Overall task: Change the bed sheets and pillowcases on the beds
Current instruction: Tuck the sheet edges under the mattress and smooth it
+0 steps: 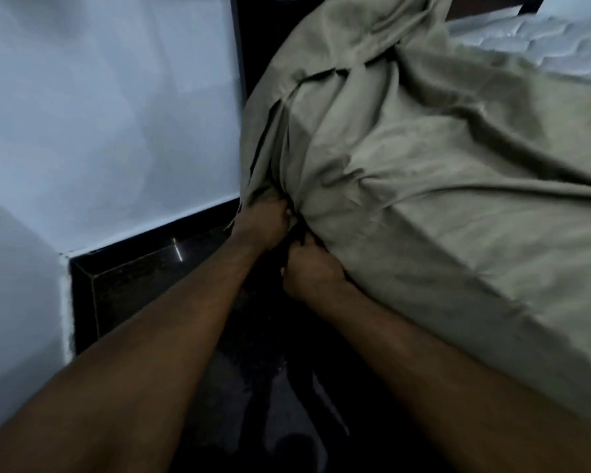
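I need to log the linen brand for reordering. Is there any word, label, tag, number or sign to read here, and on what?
None: no readable text in this view.
The olive sheet, gripped by the left hand and right hand, shows no visible tag.
The white mattress shows only quilting.

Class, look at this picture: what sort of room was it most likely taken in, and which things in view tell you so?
Most likely a bedroom. A wrinkled olive-green bed sheet drapes over the corner of a bed, with a white quilted mattress bare at the far end. The left hand and right hand grip the sheet's corner beside a plain pale wall.
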A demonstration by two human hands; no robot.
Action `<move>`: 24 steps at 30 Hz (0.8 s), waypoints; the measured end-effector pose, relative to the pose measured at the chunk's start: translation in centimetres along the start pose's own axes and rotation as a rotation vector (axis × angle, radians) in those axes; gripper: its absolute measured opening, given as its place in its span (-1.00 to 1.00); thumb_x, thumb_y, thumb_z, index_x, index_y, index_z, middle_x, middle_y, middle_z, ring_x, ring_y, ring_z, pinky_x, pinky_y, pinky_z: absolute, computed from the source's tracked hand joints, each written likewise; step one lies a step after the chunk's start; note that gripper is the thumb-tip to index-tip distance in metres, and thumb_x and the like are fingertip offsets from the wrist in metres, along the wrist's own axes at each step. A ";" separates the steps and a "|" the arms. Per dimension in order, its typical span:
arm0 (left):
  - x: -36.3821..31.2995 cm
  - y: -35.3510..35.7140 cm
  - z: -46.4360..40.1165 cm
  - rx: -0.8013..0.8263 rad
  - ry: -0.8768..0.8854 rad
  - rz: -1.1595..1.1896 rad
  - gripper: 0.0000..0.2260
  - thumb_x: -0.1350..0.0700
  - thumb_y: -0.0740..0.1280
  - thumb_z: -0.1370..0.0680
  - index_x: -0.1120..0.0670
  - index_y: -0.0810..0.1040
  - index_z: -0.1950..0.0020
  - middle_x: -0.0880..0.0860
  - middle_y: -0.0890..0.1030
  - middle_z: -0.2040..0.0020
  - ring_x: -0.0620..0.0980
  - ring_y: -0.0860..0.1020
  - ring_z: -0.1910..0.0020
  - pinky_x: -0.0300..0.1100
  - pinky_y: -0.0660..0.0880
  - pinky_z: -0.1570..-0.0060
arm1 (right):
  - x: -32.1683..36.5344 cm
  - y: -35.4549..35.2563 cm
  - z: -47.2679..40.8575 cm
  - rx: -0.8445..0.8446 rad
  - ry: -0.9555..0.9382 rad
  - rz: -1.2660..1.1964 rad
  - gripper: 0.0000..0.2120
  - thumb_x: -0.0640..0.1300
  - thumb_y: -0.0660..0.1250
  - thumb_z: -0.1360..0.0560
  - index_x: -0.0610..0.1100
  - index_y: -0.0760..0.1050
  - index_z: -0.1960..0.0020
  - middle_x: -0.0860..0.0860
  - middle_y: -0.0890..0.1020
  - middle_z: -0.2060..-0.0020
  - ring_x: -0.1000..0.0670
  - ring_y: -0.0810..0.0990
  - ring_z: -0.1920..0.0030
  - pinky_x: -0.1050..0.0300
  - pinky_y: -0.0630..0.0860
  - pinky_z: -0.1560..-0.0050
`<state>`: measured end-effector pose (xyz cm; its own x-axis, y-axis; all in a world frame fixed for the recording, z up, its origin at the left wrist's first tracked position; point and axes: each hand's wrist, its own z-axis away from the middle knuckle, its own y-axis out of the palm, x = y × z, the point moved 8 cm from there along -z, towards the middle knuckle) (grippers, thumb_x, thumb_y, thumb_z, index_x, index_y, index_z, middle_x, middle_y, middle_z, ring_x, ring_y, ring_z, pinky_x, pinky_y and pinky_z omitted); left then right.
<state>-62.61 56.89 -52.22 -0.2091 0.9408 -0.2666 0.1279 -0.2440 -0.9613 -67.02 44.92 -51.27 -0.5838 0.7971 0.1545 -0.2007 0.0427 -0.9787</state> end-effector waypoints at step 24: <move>-0.8 -12.6 -5.9 -0.141 -0.198 0.655 -0.67 0.02 0.32 -0.64 0.20 0.42 -0.28 0.17 0.58 -0.20 0.18 0.59 -0.12 -0.09 0.53 -0.06 | -2.4 -23.4 -17.2 -0.100 -0.236 0.128 -0.54 -0.01 0.25 -0.61 0.00 0.29 -0.49 -0.25 0.52 -0.28 -0.28 0.54 -0.21 -0.07 0.49 -0.05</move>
<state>-58.27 60.56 -39.51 -0.2176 0.5466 -0.8087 0.4098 -0.7008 -0.5839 -47.43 52.36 -31.04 -0.7689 0.6378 0.0441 -0.0416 0.0189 -0.9990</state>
